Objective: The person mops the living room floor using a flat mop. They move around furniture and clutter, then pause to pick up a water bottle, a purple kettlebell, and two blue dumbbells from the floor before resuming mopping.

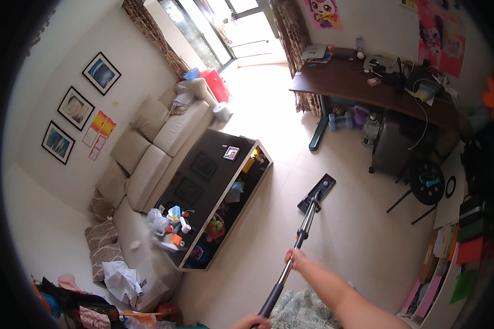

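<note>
A flat mop's long metal pole (309, 218) runs from the bottom of the view up to its dark rectangular head (317, 193), which rests on the tiled floor (255, 234). My right hand (296, 258) is closed around the middle of the pole. Lower down, my left hand (253, 321) grips the black handle sleeve (271, 300) near its end, partly cut off by the bottom edge. Patterned cloth (302, 308) shows below my right forearm.
A dark coffee table (206, 172) with filled shelves stands left of the mop, beside a beige sofa (148, 177). To the right are a black stool (426, 181), a suitcase (389, 144), a water bottle (370, 130), dumbbells (341, 121) and a desk leg (319, 133).
</note>
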A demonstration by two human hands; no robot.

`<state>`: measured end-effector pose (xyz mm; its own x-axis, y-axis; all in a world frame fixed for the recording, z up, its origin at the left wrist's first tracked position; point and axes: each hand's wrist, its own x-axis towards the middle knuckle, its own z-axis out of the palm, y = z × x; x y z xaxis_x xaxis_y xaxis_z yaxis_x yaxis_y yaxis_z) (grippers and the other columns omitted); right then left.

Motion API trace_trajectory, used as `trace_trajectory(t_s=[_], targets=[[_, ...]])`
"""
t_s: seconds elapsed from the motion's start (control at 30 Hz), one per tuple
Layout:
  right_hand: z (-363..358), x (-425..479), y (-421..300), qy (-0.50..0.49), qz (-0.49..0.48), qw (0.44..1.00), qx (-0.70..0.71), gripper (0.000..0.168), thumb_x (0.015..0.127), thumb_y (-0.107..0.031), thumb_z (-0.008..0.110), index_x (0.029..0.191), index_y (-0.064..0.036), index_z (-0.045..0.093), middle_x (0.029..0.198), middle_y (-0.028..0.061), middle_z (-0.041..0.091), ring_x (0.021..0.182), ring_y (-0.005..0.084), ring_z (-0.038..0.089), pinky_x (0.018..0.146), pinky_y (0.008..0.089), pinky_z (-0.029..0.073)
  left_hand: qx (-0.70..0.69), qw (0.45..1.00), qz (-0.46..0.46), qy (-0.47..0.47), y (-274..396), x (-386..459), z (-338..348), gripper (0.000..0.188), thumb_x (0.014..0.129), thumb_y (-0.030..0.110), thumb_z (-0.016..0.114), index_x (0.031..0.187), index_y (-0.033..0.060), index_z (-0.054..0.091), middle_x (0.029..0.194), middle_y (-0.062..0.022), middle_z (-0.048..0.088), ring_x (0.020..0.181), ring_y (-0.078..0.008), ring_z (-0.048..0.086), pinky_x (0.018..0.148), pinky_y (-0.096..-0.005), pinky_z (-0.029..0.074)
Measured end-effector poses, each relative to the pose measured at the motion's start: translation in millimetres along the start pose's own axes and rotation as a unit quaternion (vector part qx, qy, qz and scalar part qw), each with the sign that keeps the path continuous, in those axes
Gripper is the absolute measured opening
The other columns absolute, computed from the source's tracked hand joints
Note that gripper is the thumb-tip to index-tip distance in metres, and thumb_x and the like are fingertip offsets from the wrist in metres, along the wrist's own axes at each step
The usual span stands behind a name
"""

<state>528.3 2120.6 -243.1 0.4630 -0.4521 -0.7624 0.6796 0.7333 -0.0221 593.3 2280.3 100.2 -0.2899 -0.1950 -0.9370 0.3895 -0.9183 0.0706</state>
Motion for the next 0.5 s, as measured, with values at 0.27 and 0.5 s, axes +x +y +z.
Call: trace_trajectory(t_s=[0.27, 0.5], targets=[[32.5, -36.2, 69.1, 0.055, 0.104, 0.984, 0.138, 0.02, 0.066, -0.001, 0.037, 0.048, -0.007, 0.029, 0.039, 0.0049, 0.03, 0.032, 0.0179, 0.033, 0.033, 0.0304, 0.034, 0.0, 0.994, -0.081, 0.079, 36.1, -66.4, -58.4, 0.03, 0.071, 0.015, 0.042, 0.045, 0.0136, 0.026, 0.036, 0.0039, 0.025, 0.025, -0.0042, 0.022, 0.023, -0.0161, 0.014], [79.4, 60.9, -16.1, 0.009, 0.067, 0.995, 0.073, 0.023, 0.066, -0.008, 0.038, 0.047, -0.011, 0.027, 0.037, 0.0001, 0.026, 0.03, 0.0124, 0.028, 0.031, 0.0245, 0.029, -0.046, 0.998, -0.036, 0.023, 123.1, -7.7, -53.8, 0.028, 0.071, 0.007, 0.039, 0.048, 0.0138, 0.025, 0.041, 0.0049, 0.024, 0.028, -0.0043, 0.019, 0.025, -0.017, 0.014]])
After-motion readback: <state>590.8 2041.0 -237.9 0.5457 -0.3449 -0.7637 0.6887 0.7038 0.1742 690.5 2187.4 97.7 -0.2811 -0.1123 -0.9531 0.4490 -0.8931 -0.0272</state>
